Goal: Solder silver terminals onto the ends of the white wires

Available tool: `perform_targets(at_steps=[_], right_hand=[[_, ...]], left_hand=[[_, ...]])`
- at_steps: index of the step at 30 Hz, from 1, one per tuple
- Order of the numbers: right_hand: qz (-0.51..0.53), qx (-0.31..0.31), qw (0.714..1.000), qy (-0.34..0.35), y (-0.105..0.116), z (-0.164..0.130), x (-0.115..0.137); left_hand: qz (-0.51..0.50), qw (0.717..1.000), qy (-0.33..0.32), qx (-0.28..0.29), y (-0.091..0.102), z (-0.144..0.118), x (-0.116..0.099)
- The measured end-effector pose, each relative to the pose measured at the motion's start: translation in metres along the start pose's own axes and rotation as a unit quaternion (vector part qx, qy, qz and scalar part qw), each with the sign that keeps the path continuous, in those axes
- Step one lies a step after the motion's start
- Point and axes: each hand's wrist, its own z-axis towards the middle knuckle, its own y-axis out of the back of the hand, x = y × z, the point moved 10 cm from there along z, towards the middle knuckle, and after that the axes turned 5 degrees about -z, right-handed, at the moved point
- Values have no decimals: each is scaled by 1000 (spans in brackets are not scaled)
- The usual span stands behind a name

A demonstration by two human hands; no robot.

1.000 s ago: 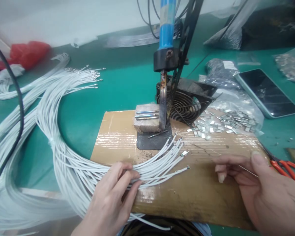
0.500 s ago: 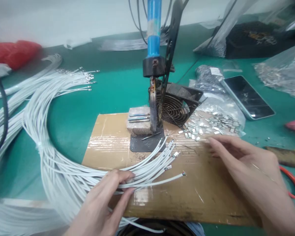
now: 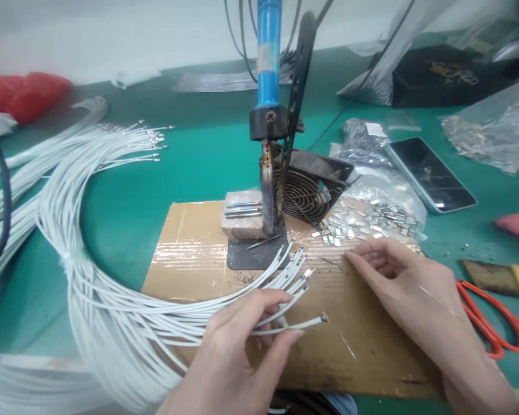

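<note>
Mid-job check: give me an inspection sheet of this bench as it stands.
Surface: green bench top; taped cardboard sheet in front.
Job's things: white wires fanned over the cardboard; upright soldering iron; heap of small metal clips.
Clutter: phone, orange scissors, plastic bags, red bag.
Grippers: left hand pinches one wire end; right hand rests on cardboard near the clips.
Cables: black cable at left.
Surroundings: small fan behind the iron.
</note>
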Motion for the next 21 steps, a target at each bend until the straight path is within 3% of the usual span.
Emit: perform_targets(at_steps=[8, 12, 16, 19, 21], right_hand=[[105, -36, 993, -25, 2, -21, -16], [153, -55, 986, -32, 6, -30, -17], [187, -83, 978, -40, 12, -38, -12], [210, -89, 973, -45, 13, -40, -4], [222, -94, 969, -48, 15, -40, 0]], left_hand=[[-87, 973, 213, 3, -13, 2, 24], [-110, 967, 230, 20, -20, 0, 24], [-88, 984, 151, 15, -20, 1, 13], [-8, 1000, -7, 22, -16, 3, -10], [39, 990, -132, 18, -13, -2, -30]])
